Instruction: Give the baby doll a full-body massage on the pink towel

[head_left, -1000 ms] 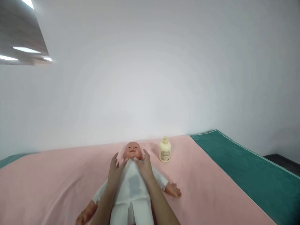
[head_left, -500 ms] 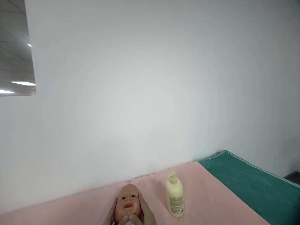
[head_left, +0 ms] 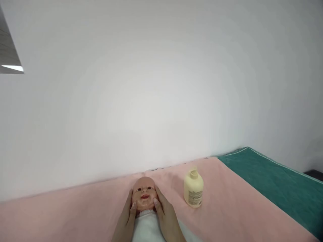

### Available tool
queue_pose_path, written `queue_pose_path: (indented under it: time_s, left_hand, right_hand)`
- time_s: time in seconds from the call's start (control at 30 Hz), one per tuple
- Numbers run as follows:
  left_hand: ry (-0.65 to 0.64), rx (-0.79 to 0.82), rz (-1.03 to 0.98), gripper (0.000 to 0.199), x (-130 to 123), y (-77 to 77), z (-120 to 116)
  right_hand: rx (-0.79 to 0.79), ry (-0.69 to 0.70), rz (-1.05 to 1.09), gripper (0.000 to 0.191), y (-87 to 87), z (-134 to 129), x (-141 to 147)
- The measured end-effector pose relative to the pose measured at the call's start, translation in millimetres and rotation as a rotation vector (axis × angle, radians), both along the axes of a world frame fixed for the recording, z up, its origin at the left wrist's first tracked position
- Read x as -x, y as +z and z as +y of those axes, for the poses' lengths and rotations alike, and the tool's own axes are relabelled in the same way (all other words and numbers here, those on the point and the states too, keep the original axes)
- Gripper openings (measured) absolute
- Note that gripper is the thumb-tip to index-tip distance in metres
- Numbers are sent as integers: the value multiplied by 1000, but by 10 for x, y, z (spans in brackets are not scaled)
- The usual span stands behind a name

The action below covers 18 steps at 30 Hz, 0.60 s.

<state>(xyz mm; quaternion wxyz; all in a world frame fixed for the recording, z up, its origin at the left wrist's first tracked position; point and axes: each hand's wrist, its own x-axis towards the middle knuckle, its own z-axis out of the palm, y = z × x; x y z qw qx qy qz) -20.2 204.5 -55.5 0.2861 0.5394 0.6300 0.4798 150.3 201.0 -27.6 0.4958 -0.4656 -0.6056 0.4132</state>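
A baby doll (head_left: 144,192) in a white garment (head_left: 147,228) lies on its back, its head toward the wall. My left hand (head_left: 127,215) cups one side of the doll's head, its thumb by the jaw. On the other side, my right hand (head_left: 165,213) is laid along the cheek with the thumb near the corner of the chin. Between them the doll's face stays visible. A pale yellow pump bottle (head_left: 193,188) with a printed label stands upright to the right of my right hand, apart from it.
A pink cloth (head_left: 88,205) covers the surface beneath the doll and bottle. Green cloth (head_left: 272,181) with a pale edge line lies at the right. Behind rises a white wall (head_left: 156,101), with a ceiling light (head_left: 13,68) past its upper left edge.
My view has tipped downward, so the doll and bottle appear higher. My thumbs have moved apart from the chin's middle to the sides of the doll's jaw.
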Motion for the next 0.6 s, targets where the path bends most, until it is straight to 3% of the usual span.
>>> queue_pose_path:
  time_s: [0.37, 0.6]
  left_hand:
    - [-76, 71, -118, 77, -118, 324, -146]
    - [-80, 149, -25, 67, -81, 356, -162]
  right_hand:
    - [18, -49, 31, 63, 13, -62, 38]
    - [-13, -47, 41, 53, -4, -27, 22]
